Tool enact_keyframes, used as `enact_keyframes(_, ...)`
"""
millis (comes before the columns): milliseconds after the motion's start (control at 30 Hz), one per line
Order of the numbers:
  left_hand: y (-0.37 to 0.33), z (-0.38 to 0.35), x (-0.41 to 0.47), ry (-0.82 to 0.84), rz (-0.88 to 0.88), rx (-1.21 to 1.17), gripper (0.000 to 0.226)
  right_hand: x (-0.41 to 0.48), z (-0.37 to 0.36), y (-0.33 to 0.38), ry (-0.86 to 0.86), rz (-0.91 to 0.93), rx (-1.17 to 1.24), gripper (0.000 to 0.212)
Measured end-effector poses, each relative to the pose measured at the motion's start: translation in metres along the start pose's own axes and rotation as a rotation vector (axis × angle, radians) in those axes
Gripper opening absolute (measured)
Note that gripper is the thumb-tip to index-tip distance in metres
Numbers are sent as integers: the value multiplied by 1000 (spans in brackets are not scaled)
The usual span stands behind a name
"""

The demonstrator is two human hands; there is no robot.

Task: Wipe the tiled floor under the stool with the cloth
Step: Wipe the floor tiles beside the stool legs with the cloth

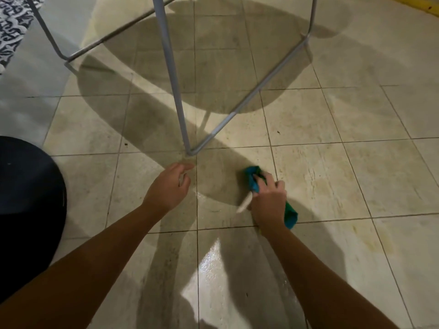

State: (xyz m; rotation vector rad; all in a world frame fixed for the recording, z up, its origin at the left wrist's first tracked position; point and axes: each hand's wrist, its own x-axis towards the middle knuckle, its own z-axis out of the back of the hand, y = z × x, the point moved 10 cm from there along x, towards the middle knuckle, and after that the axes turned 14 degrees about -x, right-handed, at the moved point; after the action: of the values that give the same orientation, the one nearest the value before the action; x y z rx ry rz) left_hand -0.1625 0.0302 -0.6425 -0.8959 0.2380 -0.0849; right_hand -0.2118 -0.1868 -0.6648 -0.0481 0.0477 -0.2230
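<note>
With fingers of the right hand [268, 200] curled round the bunched teal cloth [252, 178] to press it onto the tiled floor [332, 167], just near and right of the closest leg of the stool [181, 108], and the left hand [168, 186] loosely open, empty, beside that leg, seemingly for balance.

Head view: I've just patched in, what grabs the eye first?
The right hand grips a bunched teal cloth on the tiled floor, centre right. Beyond it the stool's grey metal frame stands over its round shadow, the empty left hand near its closest foot. A dark round object fills the left edge.
</note>
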Motion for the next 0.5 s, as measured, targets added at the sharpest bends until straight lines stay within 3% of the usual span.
enact_keyframes(100,-3,-7,4,56,-28,49,36,-29,-8,-4,119,-52,16,49)
enact_keyframes(233,-4,-8,10,39,-21,34,36,-52,-3,47,37,141,-25,57)
enact_keyframes(300,-6,-9,11,30,-42,32,36,-45,-10,74,99,220,-7,50)
enact_keyframes(367,-6,-11,10,30,-60,39,35,-26,-3,90,36,269,-3,49)
enact_keyframes(500,-3,-9,4,31,-41,16,35,16,-1,85,100,343,-129,64)
